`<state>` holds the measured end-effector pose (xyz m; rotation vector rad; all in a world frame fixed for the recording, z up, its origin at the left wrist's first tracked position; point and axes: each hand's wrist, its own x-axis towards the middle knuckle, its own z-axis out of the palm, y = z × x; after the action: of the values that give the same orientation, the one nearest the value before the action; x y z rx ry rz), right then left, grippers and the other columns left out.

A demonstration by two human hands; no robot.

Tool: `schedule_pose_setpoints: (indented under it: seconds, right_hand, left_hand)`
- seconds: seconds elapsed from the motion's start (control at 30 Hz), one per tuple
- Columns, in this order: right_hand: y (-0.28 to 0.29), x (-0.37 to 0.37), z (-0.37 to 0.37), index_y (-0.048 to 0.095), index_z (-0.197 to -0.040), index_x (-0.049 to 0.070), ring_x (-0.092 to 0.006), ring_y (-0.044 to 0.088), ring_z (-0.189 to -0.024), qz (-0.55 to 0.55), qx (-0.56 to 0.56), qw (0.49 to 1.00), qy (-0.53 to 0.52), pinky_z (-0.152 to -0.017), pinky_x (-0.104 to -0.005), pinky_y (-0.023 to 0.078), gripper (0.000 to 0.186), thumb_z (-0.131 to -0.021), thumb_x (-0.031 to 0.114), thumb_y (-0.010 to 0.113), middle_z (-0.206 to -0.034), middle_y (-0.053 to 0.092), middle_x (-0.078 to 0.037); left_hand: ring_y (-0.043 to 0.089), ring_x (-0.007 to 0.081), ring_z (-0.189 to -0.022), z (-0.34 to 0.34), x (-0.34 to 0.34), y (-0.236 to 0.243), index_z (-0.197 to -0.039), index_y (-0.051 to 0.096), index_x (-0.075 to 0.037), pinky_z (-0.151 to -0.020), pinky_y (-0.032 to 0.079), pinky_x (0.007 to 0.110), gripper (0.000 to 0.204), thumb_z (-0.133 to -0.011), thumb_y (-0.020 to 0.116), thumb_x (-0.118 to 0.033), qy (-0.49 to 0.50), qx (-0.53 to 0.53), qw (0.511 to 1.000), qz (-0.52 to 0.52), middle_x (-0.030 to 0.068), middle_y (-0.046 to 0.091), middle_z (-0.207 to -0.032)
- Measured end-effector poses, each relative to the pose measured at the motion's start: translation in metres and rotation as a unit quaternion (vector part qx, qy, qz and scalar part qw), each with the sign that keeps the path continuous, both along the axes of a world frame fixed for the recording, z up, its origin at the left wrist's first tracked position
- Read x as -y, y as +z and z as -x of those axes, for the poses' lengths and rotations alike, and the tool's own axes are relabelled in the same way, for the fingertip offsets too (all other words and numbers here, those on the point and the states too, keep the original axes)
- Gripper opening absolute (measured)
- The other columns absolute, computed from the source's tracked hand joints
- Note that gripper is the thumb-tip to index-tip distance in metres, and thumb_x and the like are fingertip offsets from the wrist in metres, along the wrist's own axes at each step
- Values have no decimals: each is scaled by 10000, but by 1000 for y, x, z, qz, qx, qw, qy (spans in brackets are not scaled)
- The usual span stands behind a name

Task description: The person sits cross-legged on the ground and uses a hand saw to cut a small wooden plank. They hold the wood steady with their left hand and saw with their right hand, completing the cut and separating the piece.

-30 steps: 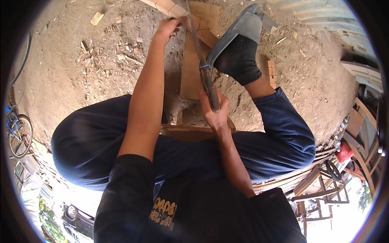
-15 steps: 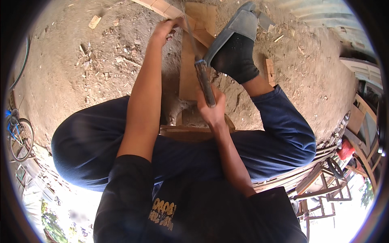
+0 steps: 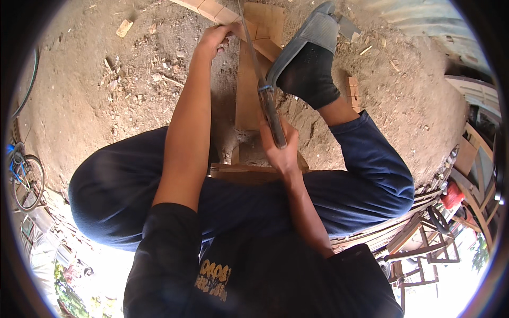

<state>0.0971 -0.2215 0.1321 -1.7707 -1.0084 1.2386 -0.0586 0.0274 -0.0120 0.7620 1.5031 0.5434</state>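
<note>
My left hand is closed on a long notched wooden strip near the top of the view. My right hand is wrapped around the dark handle of a long saw, whose thin blade runs away from me across the strip, just right of my left fingers. A flat wooden board lies underneath, between my hands. My right foot, in a grey sandal and black sock, is just right of the blade.
Dirt ground with wood scraps surrounds me. A short notched block lies beyond my right ankle. A bicycle stands at far left, corrugated sheet at top right, and wooden frames with a red item at right.
The saw and my right hand moved away from me half a second ago and have since come back toward me. My left hand stays on the strip.
</note>
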Motion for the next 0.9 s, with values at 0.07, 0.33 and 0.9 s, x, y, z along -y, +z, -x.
schedule_pose_setpoints:
  seconds: [0.07, 0.33, 0.9]
  right_hand:
    - [1, 3, 0, 592, -805, -19, -50, 465, -625, -1, 11, 1000, 8, -538, -273, 393, 214, -937, 145, 631, -655, 522, -2]
    - [6, 1, -3, 622, -835, -36, -142, 621, -629, 32, -1, 999, 2, -586, -345, 482, 168, -883, 122, 654, -658, 604, -140]
    - [26, 0, -7, 627, -847, -30, -97, 573, -613, 69, -13, 997, 16, -559, -323, 467, 164, -912, 121, 629, -641, 581, -102]
  left_hand:
    - [483, 80, -708, 2, -2, -3, -1066, 691, -102, -593, 360, 281, 467, -787, 787, -465, 1, 0, 1000, 5, -41, 644, -900]
    - [489, 109, -742, 3, -1, 2, -1053, 702, -106, -650, 383, 310, 488, -760, 800, -483, -8, -21, 1000, 4, -31, 650, -928]
    - [478, 90, -707, 6, -1, -2, -1019, 707, -119, -670, 380, 305, 467, -746, 834, -475, 2, 14, 1000, 14, -37, 661, -928]
